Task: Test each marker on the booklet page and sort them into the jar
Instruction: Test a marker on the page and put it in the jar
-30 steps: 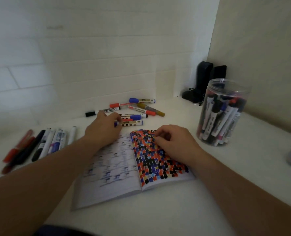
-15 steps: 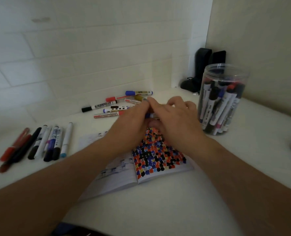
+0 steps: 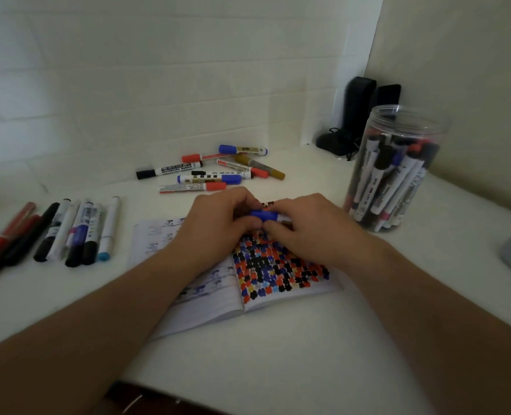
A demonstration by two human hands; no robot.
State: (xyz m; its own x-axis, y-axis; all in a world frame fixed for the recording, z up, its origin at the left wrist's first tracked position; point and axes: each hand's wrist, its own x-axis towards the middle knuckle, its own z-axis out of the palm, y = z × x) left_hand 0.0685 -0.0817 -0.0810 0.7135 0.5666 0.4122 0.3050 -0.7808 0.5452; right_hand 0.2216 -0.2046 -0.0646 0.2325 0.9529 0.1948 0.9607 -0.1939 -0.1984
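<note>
Gripped from both ends over the booklet (image 3: 248,283): blue marker (image 3: 263,215) pinched level between left hand (image 3: 218,226) and right hand (image 3: 311,232), fingers of each curled tight round it; held just above the far edge of the dotted page; looked like the cap about to be pulled, though which end carried the cap could not be told. Risks, as judged: a sudden release could jerk the tip across the page or send the cap toward the loose markers (image 3: 212,172) near the wall; an elbow swing could knock the jar (image 3: 395,172), upright just right of the booklet, already well stocked; sorted row (image 3: 68,232) lay well left.
</note>
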